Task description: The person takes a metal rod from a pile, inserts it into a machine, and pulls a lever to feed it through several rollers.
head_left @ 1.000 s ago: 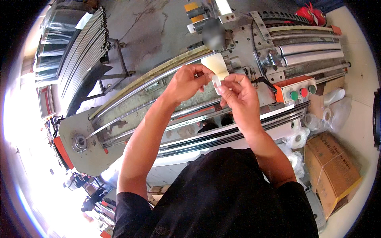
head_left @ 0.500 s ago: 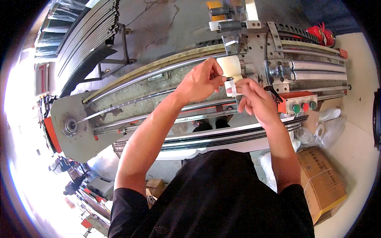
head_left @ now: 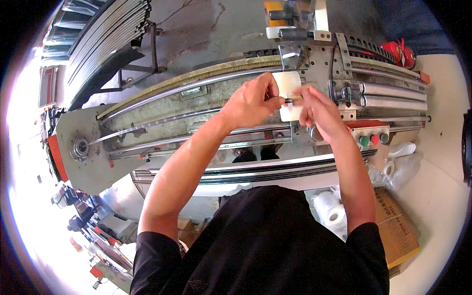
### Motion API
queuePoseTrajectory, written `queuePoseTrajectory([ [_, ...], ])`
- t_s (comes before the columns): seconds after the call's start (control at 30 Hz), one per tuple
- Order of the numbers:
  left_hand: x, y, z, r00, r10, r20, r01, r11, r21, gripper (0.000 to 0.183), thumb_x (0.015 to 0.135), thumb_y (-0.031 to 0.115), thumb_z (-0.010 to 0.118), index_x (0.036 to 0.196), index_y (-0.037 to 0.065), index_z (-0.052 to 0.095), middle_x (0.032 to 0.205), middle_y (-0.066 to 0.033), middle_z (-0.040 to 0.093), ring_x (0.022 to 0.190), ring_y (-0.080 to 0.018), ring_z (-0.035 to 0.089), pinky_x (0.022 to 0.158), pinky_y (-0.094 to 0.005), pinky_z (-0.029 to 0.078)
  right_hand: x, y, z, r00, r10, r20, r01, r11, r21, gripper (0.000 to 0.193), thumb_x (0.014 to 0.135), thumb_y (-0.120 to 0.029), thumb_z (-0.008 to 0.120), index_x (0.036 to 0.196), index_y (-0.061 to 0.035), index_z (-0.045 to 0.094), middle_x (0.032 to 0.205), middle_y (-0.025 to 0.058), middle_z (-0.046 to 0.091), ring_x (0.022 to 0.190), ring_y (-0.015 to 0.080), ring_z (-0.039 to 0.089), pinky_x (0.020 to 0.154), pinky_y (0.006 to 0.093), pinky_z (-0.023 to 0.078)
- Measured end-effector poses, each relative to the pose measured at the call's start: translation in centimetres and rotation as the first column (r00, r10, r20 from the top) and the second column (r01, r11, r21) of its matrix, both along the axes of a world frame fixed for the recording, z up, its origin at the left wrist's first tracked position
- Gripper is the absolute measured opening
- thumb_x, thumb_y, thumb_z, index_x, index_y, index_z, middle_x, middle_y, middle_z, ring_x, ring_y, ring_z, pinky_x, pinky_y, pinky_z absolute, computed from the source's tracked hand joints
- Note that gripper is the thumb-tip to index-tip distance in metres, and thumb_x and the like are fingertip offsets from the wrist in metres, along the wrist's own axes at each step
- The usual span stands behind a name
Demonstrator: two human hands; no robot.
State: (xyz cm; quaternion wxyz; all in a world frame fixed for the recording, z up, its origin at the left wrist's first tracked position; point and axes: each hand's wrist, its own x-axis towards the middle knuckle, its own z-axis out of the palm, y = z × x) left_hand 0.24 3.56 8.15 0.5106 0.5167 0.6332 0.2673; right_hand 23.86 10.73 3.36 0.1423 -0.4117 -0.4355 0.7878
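My left hand (head_left: 251,101) is closed in a pinch over the long machine, thumb against fingers. A short black rod end (head_left: 289,101) sticks out of its fingertips to the right. A small white strip shows against this rod end. My right hand (head_left: 320,112) is just right of the tip, fingers bent and smeared by motion, so any hold is hidden. Behind the fingertips are a cream roller (head_left: 287,81) and a second cream roller piece (head_left: 290,115) below it. A thin shiny rod (head_left: 162,124) runs from the round chuck (head_left: 80,148) toward my left wrist.
An orange control box (head_left: 366,132) with green and red buttons is beside my right forearm. Cardboard box (head_left: 396,231) and clear plastic film roll (head_left: 330,211) lie below right. A rack of thin rods (head_left: 108,44) stands far left; red extinguishers (head_left: 400,53) are far right.
My right hand has shifted slightly up and right and is more blurred. The white strip that hung between the hands now shows only as a small patch. The left hand keeps its pinch.
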Motion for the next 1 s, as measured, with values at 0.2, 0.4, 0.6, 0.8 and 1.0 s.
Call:
queuePoseTrajectory([
  [0.2,0.0,-0.3,-1.2,0.999,0.007,-0.036,-0.005,0.998,0.055,0.026,0.103,0.009,0.073,0.102,0.003,0.048,0.087,-0.0097,0.069,0.077,-0.0167,0.071,0.069,-0.0356,0.056,2.5,-2.6,3.3,0.985,0.148,-0.088,-0.144,0.988,0.056,0.031,0.12,-0.033,0.045,0.133,-0.009,0.059,0.122,0.0143,0.079,0.072,0.0117,0.072,0.058,0.0228,0.049],
  [0.4,0.1,-0.2,-0.1,1.0,-0.01,-0.004,0.01,1.0,-0.022,0.029,0.103,0.004,0.07,0.101,0.005,0.041,0.091,-0.0125,0.072,0.082,-0.0185,0.074,0.071,-0.0357,0.058,-1.9,2.6,4.5,0.99,0.018,-0.14,-0.005,0.996,0.093,0.032,0.118,-0.029,0.047,0.141,-0.0094,0.06,0.124,0.0127,0.078,0.076,0.0124,0.072,0.062,0.0231,0.051],
  [0.6,0.0,-0.5,-0.6,0.999,-0.033,-0.004,0.033,0.998,0.047,0.026,0.103,0.009,0.07,0.121,0.003,0.052,0.092,-0.0108,0.072,0.079,-0.0159,0.067,0.073,-0.0338,0.056,-0.4,2.2,1.2,0.993,0.116,0.004,-0.116,0.99,-0.08,0.035,0.109,-0.027,0.058,0.14,-0.0112,0.065,0.111,0.0091,0.079,0.069,0.0128,0.071,0.059,0.0217,0.047],
  [0.8,1.3,-0.3,-0.5,0.991,-0.028,-0.132,0.035,0.998,0.052,0.029,0.105,0.021,0.07,0.127,0.001,0.073,0.09,-0.0105,0.074,0.078,-0.015,0.064,0.074,-0.035,0.053,-0.2,-1.7,0.9,0.991,0.133,0.016,-0.131,0.987,-0.093,0.026,0.107,-0.03,0.066,0.118,-0.0075,0.069,0.094,0.0119,0.079,0.058,0.0142,0.07,0.048,0.0249,0.049],
  [1.0,1.6,0.7,0.1,0.958,-0.082,-0.275,0.088,0.996,0.01,0.029,0.106,0.03,0.07,0.114,0.004,0.081,0.083,-0.0141,0.073,0.074,-0.0155,0.061,0.073,-0.0359,0.052,-2.2,-4.1,-0.1,0.991,-0.131,-0.011,0.132,0.991,0.034,0.024,0.106,-0.027,0.068,0.104,-0.0048,0.074,0.073,0.0061,0.072,0.053,0.009,0.062,0.042,0.0229,0.039],
])
